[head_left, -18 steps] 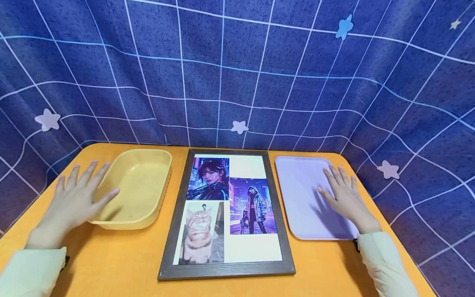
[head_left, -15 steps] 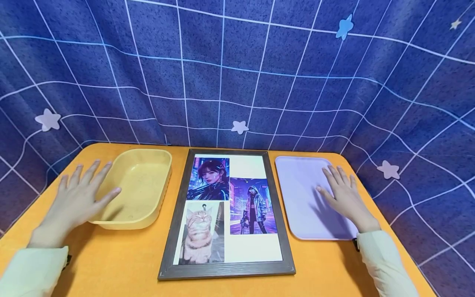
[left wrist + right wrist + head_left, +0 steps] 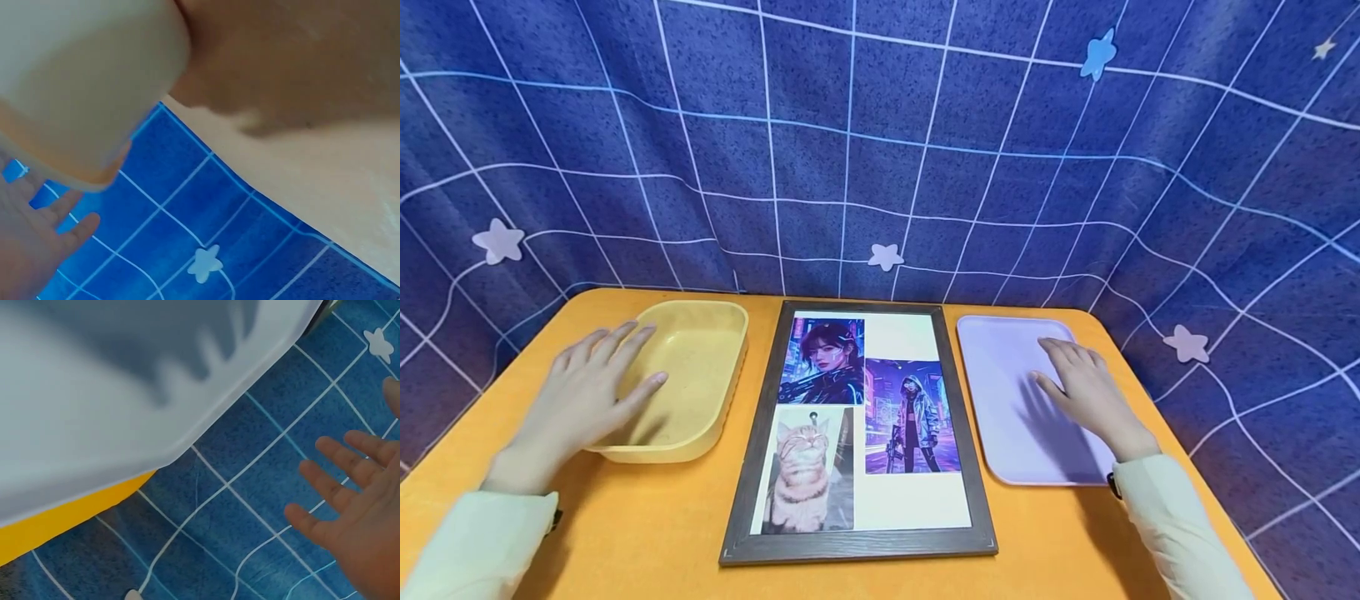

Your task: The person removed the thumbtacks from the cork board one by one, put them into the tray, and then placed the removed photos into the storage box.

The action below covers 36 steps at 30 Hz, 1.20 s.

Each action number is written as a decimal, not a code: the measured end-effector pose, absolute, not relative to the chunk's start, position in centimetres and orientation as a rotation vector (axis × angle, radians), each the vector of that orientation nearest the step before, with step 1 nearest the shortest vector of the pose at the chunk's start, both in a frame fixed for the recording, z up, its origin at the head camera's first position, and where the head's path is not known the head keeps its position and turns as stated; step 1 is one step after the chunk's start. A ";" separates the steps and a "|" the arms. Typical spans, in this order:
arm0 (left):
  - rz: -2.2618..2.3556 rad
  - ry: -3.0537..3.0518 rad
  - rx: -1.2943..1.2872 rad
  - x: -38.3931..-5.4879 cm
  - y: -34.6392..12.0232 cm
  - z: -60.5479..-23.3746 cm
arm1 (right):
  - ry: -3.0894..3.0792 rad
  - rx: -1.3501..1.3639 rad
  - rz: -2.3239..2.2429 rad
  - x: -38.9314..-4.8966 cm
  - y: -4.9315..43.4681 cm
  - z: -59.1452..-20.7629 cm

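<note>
Nothing is held by the left hand [image 3: 580,396] or right hand [image 3: 1090,396], both loosely outstretched above the left-side yellow basin [image 3: 703,375] and right-side lilac tray [image 3: 1000,400]. Reaching is suggested; any lift would require gripping.

Curtained-off tabletop nook, with blue star-decorated fabric [image 3: 808,158] around an orange table [image 3: 647,525].

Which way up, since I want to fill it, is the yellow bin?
Upright: in the head view, the yellow bin shows its open top and inner floor.
</note>
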<state>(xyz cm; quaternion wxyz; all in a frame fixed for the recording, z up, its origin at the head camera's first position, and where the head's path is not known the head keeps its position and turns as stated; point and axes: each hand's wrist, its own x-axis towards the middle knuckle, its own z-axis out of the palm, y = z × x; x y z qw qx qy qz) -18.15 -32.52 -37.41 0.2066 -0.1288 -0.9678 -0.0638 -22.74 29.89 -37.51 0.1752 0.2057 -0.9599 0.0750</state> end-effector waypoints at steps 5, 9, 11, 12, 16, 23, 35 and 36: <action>-0.148 -2.683 -0.409 -18.3 -31.3 -37.2 | -2.709 0.614 0.197 -23.0 29.1 -37.3; -0.127 -2.674 -0.443 -18.4 -30.4 -37.2 | -2.691 0.651 0.169 -23.3 28.5 -37.2; -0.122 -2.675 -0.457 -18.4 -29.9 -37.2 | -2.685 0.673 0.157 -23.4 28.2 -37.2; -0.118 -2.674 -0.465 -18.5 -29.7 -37.2 | -2.680 0.683 0.149 -23.5 28.0 -37.3; -0.113 -2.674 -0.497 -18.5 -28.8 -37.3 | -2.671 0.715 0.123 -23.6 27.3 -37.3; -0.084 -2.652 -0.547 -18.5 -27.3 -37.5 | -2.645 0.773 0.097 -23.8 25.9 -37.4; -0.058 -2.622 -0.614 -18.7 -25.1 -37.8 | -2.603 0.871 0.049 -24.1 23.7 -37.7; -0.050 -2.614 -0.619 -18.7 -24.9 -37.8 | -2.607 0.875 0.047 -24.1 23.5 -37.7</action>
